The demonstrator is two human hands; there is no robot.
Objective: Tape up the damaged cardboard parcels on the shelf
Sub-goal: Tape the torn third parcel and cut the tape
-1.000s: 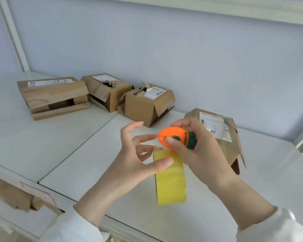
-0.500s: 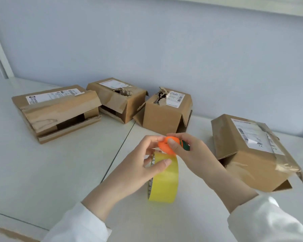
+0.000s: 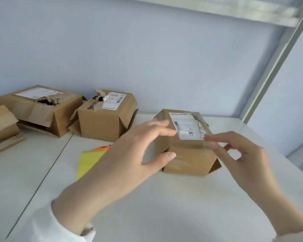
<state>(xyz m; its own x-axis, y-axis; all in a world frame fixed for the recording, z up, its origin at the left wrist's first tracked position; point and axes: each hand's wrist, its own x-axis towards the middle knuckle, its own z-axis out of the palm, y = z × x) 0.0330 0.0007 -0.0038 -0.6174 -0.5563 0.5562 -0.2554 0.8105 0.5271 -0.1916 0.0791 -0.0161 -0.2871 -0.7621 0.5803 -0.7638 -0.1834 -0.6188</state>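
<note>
So both hands are off the tape now. The left hand (image 3: 129,154) is low in the middle of the frame with its fingers spread wide, thumb right at the front corner of the small brown cardboard parcel with the white label (image 3: 187,154). The right hand (image 3: 243,159) comes in from the right, fingers loosely curled by the parcel's top edge. It's too blurry to tell if it's pinching anything. A second ago they were holding the fat yellow tape roll (image 3: 87,161) and the little orange cutter (image 3: 101,147); both now lie on the white shelf (image 3: 164,198), left of centre. My guess is this parcel is being lined up for taping. Further back, two torn brown boxes (image 3: 103,124) (image 3: 40,109) wait untaped.
</note>
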